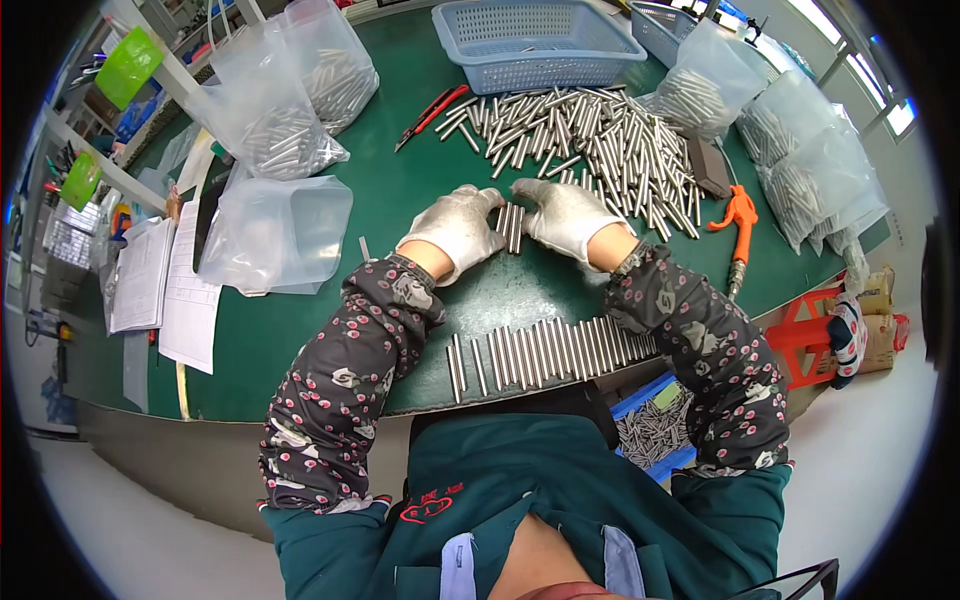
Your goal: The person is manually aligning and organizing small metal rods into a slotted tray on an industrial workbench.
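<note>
Over the green table, both my hands wear white work gloves and come together around a small row of short, shiny metal pins (510,228). My left hand (452,230) is closed at the row's left side, its fingers bent against the pins. From the right, my right hand (570,218) curls its fingers in at the row's other side; its fingertips are partly hidden. Just beyond my hands lies a big loose pile of metal pins (600,145). Nearer me, a line of metal pins (540,352) lies side by side along the table's front edge, its right end by my right sleeve.
A blue plastic basket (540,72) stands behind the pile. Red-handled pliers (432,115) lie left of it, an orange air gun (738,225) right. Clear bags of pins (285,135) stand at the far left, others (800,185) at right. Papers (190,300) lie left; a blue bin (655,430) sits below the edge.
</note>
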Available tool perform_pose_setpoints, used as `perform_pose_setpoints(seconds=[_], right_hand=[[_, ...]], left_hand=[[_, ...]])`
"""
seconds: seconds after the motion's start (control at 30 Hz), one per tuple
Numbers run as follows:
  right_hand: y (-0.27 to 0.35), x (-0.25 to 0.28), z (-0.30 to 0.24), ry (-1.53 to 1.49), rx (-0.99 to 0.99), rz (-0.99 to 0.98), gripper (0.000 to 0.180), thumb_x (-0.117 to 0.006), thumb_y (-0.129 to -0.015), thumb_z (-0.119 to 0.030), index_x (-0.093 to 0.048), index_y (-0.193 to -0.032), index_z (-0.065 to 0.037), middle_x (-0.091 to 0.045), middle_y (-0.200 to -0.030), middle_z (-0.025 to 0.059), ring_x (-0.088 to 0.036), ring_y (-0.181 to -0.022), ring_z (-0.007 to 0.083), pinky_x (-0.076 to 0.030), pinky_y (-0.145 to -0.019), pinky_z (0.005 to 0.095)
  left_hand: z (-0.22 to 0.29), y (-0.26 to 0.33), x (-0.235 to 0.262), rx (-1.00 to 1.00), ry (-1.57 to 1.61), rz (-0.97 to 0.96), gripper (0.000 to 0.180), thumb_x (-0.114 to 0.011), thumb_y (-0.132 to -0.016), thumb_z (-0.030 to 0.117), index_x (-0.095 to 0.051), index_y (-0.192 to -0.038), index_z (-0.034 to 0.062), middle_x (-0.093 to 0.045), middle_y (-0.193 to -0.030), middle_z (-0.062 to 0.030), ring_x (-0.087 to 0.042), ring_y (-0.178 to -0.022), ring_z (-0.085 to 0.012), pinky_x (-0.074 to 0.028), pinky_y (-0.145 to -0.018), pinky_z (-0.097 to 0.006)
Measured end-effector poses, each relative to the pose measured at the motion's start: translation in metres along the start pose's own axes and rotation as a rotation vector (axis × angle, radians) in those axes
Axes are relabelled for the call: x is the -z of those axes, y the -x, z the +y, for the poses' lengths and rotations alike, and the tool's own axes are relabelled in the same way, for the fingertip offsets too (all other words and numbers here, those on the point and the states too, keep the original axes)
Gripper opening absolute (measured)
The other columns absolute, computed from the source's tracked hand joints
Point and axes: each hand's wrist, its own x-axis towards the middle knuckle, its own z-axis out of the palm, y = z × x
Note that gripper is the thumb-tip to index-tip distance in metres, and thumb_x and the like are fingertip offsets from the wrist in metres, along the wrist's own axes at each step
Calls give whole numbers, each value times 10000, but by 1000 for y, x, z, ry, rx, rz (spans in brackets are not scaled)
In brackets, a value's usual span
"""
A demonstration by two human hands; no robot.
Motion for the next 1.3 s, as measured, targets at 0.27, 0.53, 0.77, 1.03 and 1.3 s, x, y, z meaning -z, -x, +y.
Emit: perform_pose_setpoints(seconds=[0.27, 0.53, 0.77, 1.03, 1.3], right_hand=[[-3, 42, 43, 147, -40, 257, 349, -563, -801, -170, -643, -1137, -125, -682, -973, 127, -659, -873, 291, -522, -780, 376], [3, 27, 42, 415, 249, 138, 351, -548, -787, -37, -655, -1106, -136, -654, -1080, 115, -630, -999, 268, -492, -862, 368], [-8, 15, 44, 515, 335, 181, 326, -500, -774, -13, -651, -1045, -111, -643, -948, 119, -624, -926, 285, -494, -783, 382], [-1, 16, 46, 416, 474, 192, 322, -523, -772, -32, -635, -1062, -113, -615, -900, 123, -612, -882, 297, -491, -768, 392], [-10, 12, 37, 633, 559, 210, 191, -555, -774, -106, -665, -930, -122, -606, -898, 89, -613, -846, 247, -469, -750, 347]], left_hand=[[10, 4, 15, 216, -100, -105, 361, -613, -766, 248, -586, -1092, 96, -585, -1142, -144, -584, -1066, -324, -470, -906, -411], [6, 3, 9, 179, -249, 81, 145, -554, -774, 60, -592, -910, 93, -578, -1010, -123, -596, -954, -322, -482, -811, -405], [-9, 4, 3, -251, -128, 82, 163, -575, -711, -58, -609, -828, 50, -558, -965, -112, -596, -875, -305, -500, -747, -376], [-13, -3, -10, -469, 70, 214, 266, -577, -760, 28, -602, -1019, 86, -555, -1049, -120, -585, -959, -318, -493, -824, -386], [-6, 6, -4, -563, -62, 157, 322, -655, -759, 142, -659, -1081, 135, -541, -1130, -102, -547, -1025, -299, -468, -884, -393]])
